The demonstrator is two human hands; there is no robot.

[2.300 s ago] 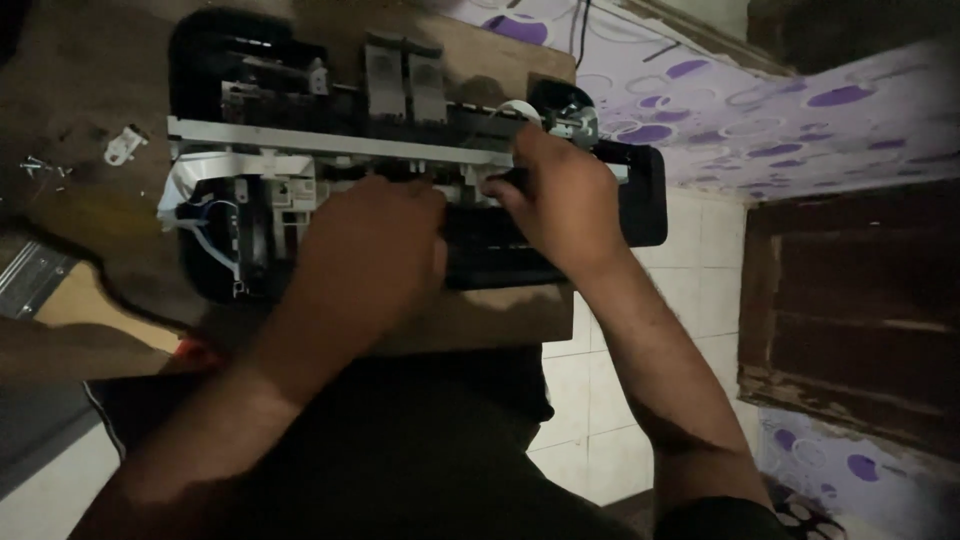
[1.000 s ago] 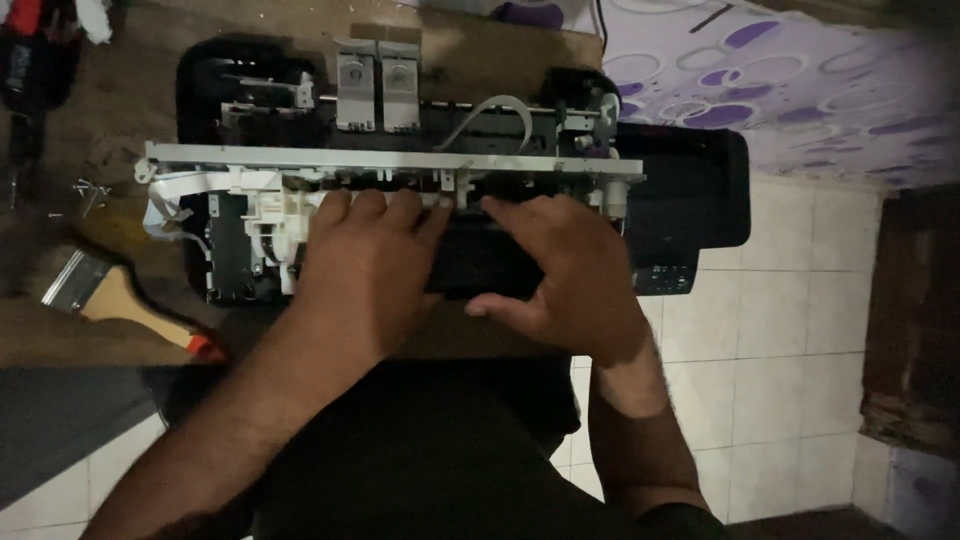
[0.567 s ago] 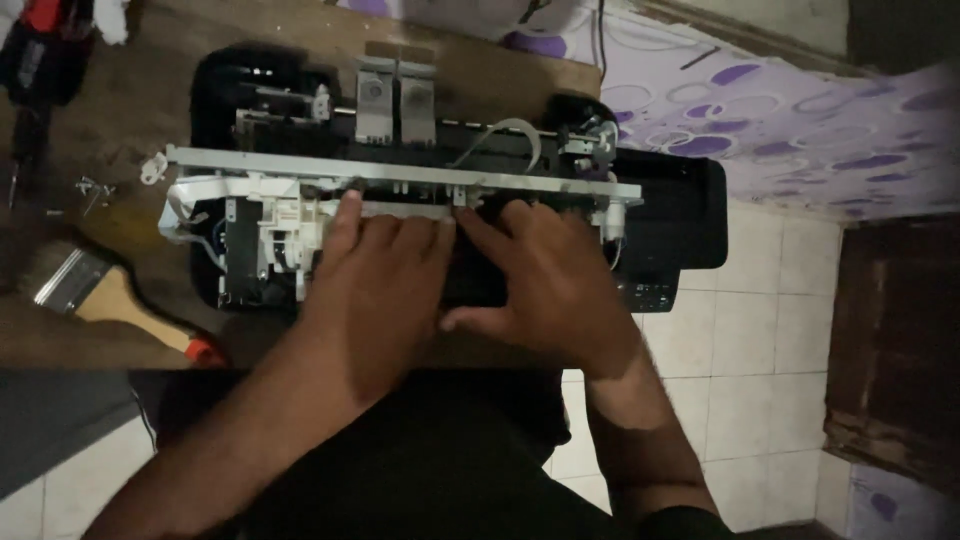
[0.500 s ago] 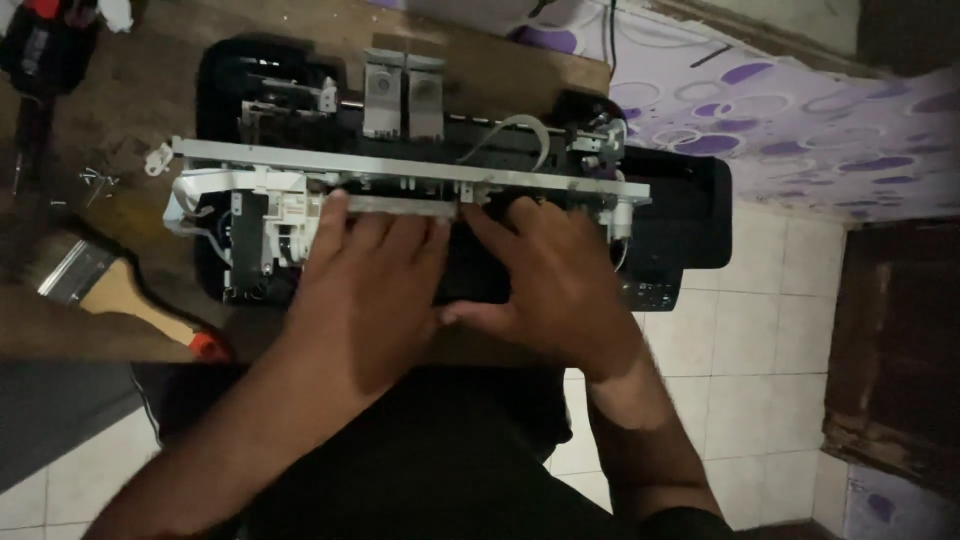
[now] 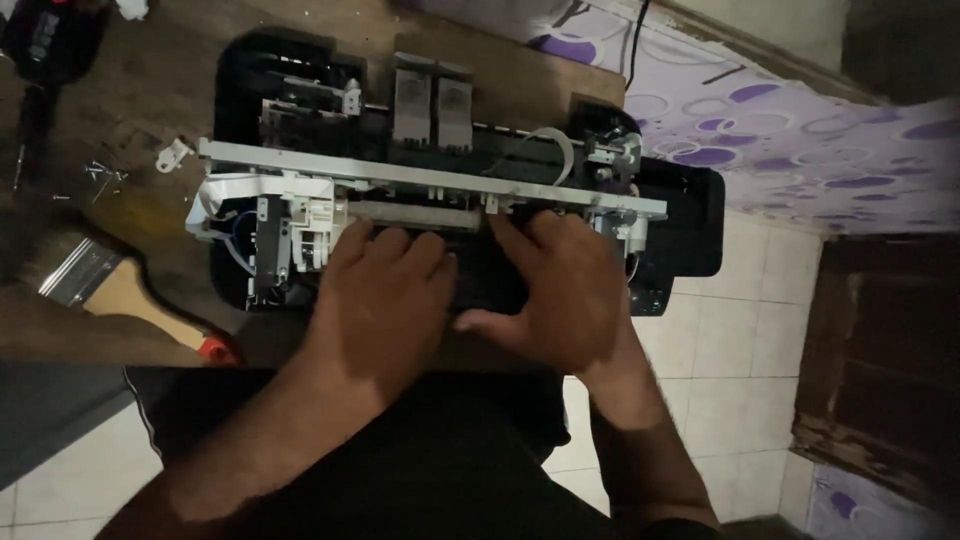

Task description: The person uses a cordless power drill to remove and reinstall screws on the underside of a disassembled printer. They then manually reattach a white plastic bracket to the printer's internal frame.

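A black printer chassis (image 5: pixel 690 215) with its cover off lies on a wooden table (image 5: pixel 180 90). A long metal rail (image 5: pixel 300 165) runs across it, with white plastic parts (image 5: pixel 300 215) at its left end and two grey blocks (image 5: pixel 432 100) behind. My left hand (image 5: pixel 385 295) lies flat on the front of the chassis, fingertips at the grey roller bar (image 5: pixel 415 212) under the rail. My right hand (image 5: pixel 560 290) presses beside it, fingers spread and reaching up to the rail, thumb pointing left. Neither hand lifts anything.
A paintbrush with a wooden handle and red tip (image 5: pixel 130 295) lies at the table's left front. Small screws (image 5: pixel 105 177) and a white bit (image 5: pixel 172 155) are scattered left of the printer. A dark tool (image 5: pixel 45 45) sits at the far left corner. Purple-patterned cloth (image 5: pixel 800 140) and tiled floor (image 5: pixel 730 350) are to the right.
My right hand has come in from the right end of the chassis to its middle, beside my left hand. Both hands now press the front of the chassis; the view shifted slightly.
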